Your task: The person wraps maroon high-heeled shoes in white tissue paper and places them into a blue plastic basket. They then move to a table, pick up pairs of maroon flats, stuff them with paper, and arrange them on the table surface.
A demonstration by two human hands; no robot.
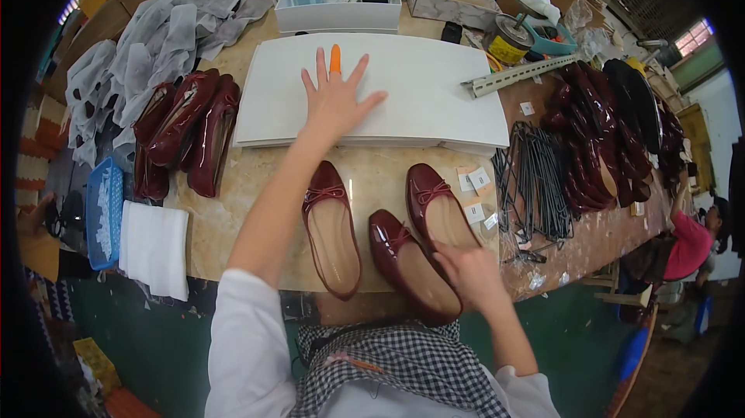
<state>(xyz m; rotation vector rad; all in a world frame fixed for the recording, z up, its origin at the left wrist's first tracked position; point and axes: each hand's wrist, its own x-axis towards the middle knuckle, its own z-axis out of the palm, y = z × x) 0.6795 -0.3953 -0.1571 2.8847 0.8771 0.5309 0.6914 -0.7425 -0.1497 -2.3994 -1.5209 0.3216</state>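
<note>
My left hand lies flat with fingers spread on a stack of large white sheets; an orange cover sits on one finger. Below that arm stands a glossy burgundy ballet flat with a small bow, toe pointing away from me. To its right are two more, a nearer flat and a farther flat, partly overlapping. Closed at the heel of the farther one is my right hand, its thumb along the shoe's opening. That heel is hidden by the fingers.
More burgundy flats lie at left beside crumpled white sheeting, a white cloth and a blue basket. On the right are black wire pieces, a shoe pile, small tags and a metal strip. Another person sits far right.
</note>
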